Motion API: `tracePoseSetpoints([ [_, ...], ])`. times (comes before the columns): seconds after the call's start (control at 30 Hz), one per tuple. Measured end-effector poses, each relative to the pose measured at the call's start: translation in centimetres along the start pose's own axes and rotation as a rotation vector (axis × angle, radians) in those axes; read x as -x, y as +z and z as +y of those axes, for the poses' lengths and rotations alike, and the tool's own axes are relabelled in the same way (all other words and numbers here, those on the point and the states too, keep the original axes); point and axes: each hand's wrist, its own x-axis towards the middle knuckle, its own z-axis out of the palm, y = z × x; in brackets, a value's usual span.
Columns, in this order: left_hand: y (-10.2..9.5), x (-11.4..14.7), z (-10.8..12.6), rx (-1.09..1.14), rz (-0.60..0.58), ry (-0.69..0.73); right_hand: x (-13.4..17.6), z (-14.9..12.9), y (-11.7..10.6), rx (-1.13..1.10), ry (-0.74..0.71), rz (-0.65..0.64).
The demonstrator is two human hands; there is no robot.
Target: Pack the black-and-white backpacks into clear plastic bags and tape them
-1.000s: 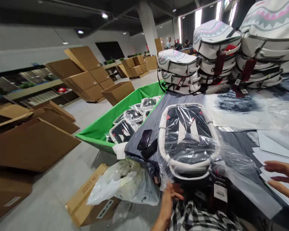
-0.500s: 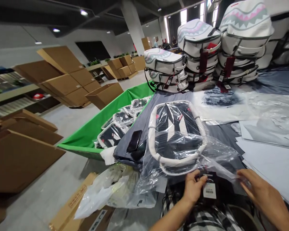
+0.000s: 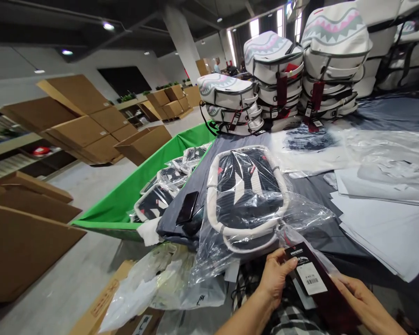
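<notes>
My left hand pinches a black hang tag between thumb and fingers. The tag bears a white barcode sticker and lies over a long dark red strip. At the strip's right edge, my right hand has closed fingers, partly hidden behind it. Just beyond both hands, a black backpack with white edging lies flat on the table inside a clear plastic bag. The near end of the bag hangs toward my hands.
A green-lined bin with several bagged backpacks stands left of the table. Stacked white backpacks line the table's far side. A phone lies at the left edge; paper sheets lie right. Cardboard boxes stand on the floor.
The tag has been lifted and turned into view, with the dark red strip now showing. My right hand has moved left and closer to my left hand.
</notes>
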Motion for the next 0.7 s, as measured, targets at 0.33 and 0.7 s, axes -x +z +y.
tracePoseSetpoints([
  [0.33,-2.3,0.0,-0.3,-1.279,0.006,0.412,-0.7,3.2,0.4,0.295,-0.187,0.368],
  [0.7,4.7,-4.9,8.1,-1.819,-1.277,1.387,3.0,5.0,0.6,0.75,-0.848,0.369],
])
